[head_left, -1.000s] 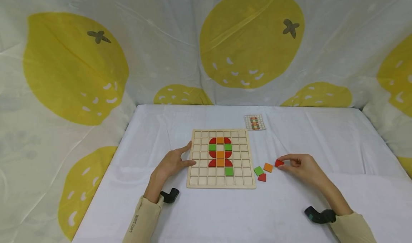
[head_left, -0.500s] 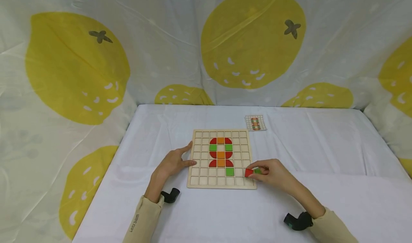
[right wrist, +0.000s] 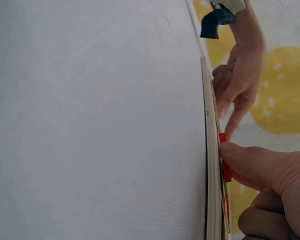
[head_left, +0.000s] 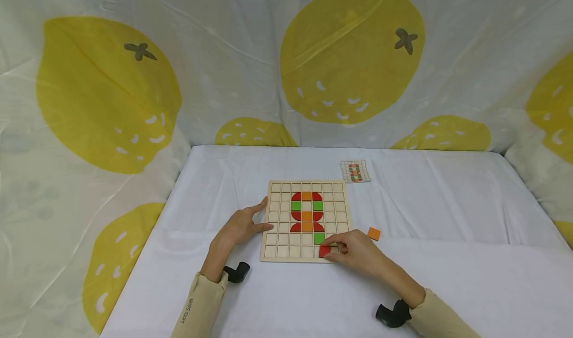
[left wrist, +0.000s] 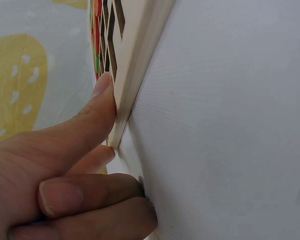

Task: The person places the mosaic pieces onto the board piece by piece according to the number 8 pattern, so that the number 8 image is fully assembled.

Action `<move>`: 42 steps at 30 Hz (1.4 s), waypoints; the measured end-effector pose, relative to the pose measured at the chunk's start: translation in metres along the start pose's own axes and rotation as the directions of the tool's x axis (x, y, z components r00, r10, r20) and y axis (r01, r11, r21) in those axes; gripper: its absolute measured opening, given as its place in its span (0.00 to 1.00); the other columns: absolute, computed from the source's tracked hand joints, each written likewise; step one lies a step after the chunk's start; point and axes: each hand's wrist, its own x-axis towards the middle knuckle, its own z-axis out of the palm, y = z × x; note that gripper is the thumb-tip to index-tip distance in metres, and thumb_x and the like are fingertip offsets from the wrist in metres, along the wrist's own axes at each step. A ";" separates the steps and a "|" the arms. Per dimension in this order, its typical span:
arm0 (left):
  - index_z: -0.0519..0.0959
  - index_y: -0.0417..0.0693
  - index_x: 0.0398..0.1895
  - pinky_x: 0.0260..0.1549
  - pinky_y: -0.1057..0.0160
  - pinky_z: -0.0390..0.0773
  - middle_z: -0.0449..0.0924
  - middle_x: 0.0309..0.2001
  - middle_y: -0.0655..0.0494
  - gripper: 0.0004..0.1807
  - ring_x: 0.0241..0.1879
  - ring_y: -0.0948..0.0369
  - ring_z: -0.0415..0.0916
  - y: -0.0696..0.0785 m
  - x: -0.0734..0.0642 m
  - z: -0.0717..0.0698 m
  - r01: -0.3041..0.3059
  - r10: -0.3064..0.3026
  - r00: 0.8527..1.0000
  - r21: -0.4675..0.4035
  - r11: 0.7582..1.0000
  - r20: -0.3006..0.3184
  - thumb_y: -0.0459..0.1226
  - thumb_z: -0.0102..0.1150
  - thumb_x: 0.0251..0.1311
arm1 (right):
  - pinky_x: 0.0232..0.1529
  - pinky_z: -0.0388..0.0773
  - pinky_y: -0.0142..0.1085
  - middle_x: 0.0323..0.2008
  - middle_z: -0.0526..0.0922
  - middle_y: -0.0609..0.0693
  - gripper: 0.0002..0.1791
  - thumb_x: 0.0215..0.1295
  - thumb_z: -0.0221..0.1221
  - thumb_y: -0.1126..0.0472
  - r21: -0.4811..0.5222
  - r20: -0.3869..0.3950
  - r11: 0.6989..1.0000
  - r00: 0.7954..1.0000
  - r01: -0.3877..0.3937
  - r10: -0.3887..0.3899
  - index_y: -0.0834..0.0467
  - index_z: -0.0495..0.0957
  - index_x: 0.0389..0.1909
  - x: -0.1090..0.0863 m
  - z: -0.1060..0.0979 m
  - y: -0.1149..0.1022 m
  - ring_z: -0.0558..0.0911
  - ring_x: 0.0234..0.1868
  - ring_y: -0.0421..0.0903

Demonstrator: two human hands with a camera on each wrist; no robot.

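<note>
A wooden grid board (head_left: pixel 278 252) lies on the white cloth, bearing red, orange and green tiles in its middle columns. At its left edge my left hand (head_left: pixel 240 227) rests with thumb and index finger stretched out. In the left wrist view its thumb (left wrist: pixel 97 102) touches the top of the rim, while other fingers curl below. Over the board's lower right, my right hand (head_left: pixel 358 251) pinches a red tile (head_left: pixel 324 251) with a rounded corner between thumb and index finger. That tile is at the bottom row, just below a green tile (head_left: pixel 319 239).
A small pattern card (head_left: pixel 355 171) lies behind the board's far right corner. One loose orange tile (head_left: pixel 373 234) is right of the board. My right hand hides the cloth where other loose tiles lay. A lemon-print curtain (head_left: pixel 224 79) hangs behind the table.
My right hand has carried the red tile leftward from the loose tiles, over the board's right edge, to the bottom row near the green tile. My left hand stays in place.
</note>
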 end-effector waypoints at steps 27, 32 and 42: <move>0.56 0.55 0.83 0.68 0.40 0.70 0.63 0.77 0.39 0.47 0.76 0.41 0.63 -0.003 0.002 0.002 -0.014 0.014 1.000 0.001 1.000 -0.011 0.48 0.68 0.65 | 0.25 0.54 0.26 0.16 0.54 0.37 0.11 0.61 0.74 0.56 0.141 -0.029 0.990 0.999 -0.029 0.033 0.53 0.91 0.43 0.007 0.013 0.001 0.55 0.20 0.31; 0.56 0.54 0.83 0.69 0.40 0.68 0.62 0.78 0.39 0.47 0.77 0.41 0.61 -0.003 0.002 0.001 -0.011 0.011 1.000 -0.001 1.000 -0.012 0.48 0.69 0.65 | 0.24 0.53 0.26 0.16 0.54 0.37 0.12 0.61 0.74 0.55 0.152 -0.042 0.988 0.998 -0.030 0.037 0.52 0.91 0.44 0.007 0.015 0.002 0.55 0.20 0.31; 0.56 0.55 0.82 0.68 0.41 0.70 0.63 0.77 0.39 0.46 0.76 0.41 0.63 -0.002 0.002 0.001 -0.010 0.010 1.000 -0.005 1.000 -0.010 0.48 0.69 0.65 | 0.23 0.55 0.28 0.16 0.54 0.39 0.11 0.62 0.73 0.56 0.203 -0.073 0.968 0.983 -0.151 0.168 0.50 0.90 0.45 -0.007 -0.012 0.006 0.55 0.20 0.33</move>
